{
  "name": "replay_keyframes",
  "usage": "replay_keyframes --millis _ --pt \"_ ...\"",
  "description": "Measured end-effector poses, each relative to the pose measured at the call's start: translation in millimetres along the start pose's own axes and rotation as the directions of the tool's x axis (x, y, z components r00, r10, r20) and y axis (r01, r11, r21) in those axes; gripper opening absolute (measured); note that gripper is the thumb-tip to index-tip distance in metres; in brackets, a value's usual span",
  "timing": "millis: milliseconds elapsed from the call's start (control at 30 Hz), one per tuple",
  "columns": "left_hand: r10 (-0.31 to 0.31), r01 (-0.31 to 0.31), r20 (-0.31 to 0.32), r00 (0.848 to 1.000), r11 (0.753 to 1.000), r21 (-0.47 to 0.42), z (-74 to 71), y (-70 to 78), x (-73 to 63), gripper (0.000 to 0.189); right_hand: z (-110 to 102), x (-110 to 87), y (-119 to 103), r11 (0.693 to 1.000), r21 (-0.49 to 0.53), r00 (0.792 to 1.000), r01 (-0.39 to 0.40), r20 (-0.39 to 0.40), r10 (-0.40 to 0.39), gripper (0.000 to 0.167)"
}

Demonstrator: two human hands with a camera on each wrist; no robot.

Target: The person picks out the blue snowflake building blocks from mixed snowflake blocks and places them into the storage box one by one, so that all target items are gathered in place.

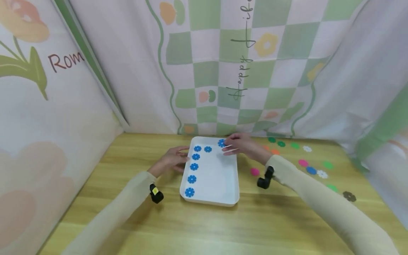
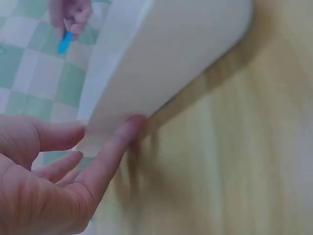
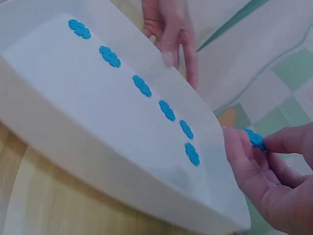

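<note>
A white rectangular tray [image 1: 215, 177] stands on the wooden table. Along its left side runs a column of blue snowflake discs [image 1: 192, 179], flat with notched edges, and one more lies beside the far end of the column. My right hand [image 1: 243, 146] is over the tray's far right corner and pinches another blue snowflake disc [image 3: 255, 139] between thumb and fingers. At the tray's left wall, my left hand [image 1: 172, 159] rests with its fingers fairly straight; in the left wrist view a fingertip [image 2: 131, 126] touches the outer wall and the thumb is at the rim.
Loose snowflake discs in several colours lie right of the tray, among them a pink one [image 1: 254, 171], a dark green one [image 1: 272, 140], a white one [image 1: 322, 174] and a brown one [image 1: 349, 196]. A patterned curtain [image 1: 229, 71] hangs behind the table's far edge.
</note>
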State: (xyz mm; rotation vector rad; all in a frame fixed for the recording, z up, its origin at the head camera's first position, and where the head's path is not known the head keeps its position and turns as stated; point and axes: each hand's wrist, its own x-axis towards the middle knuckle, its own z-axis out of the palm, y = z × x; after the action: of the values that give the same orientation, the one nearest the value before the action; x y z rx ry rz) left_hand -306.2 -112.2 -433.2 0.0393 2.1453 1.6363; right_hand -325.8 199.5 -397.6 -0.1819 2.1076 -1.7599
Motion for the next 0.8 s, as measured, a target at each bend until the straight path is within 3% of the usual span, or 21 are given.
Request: replay_keyframes --millis 67,233,467,567,800 --pt "-0.015 0.015 0.010 1.000 1.000 -0.014 -3.1 4.3 0.8 0.061 11 9.9 -4 0.999 -0.032 0.999 -0.042 0.019 0.042 0.029" --pt "-0.024 0.022 0.038 0.999 0.999 0.045 -2.4 11.3 3.2 0.064 30 26.5 -8 0.987 -0.136 0.993 -0.081 0.072 0.091 0.029" --pt "-0.022 0.021 0.039 0.999 0.999 0.038 3.0 9.7 3.4 0.063 45 38.7 5 0.952 -0.268 0.987 -0.149 0.013 0.159 0.015" --pt "-0.015 0.015 0.030 0.999 1.000 0.024 4.9 8.9 1.1 0.062 51 37.9 9 0.932 -0.329 0.988 -0.152 -0.017 0.155 0.011" --pt "-0.004 0.004 0.004 1.000 1.000 0.013 9.3 7.9 -1.7 0.062 58 42.5 12 0.875 -0.477 0.995 -0.088 -0.074 0.060 0.007"
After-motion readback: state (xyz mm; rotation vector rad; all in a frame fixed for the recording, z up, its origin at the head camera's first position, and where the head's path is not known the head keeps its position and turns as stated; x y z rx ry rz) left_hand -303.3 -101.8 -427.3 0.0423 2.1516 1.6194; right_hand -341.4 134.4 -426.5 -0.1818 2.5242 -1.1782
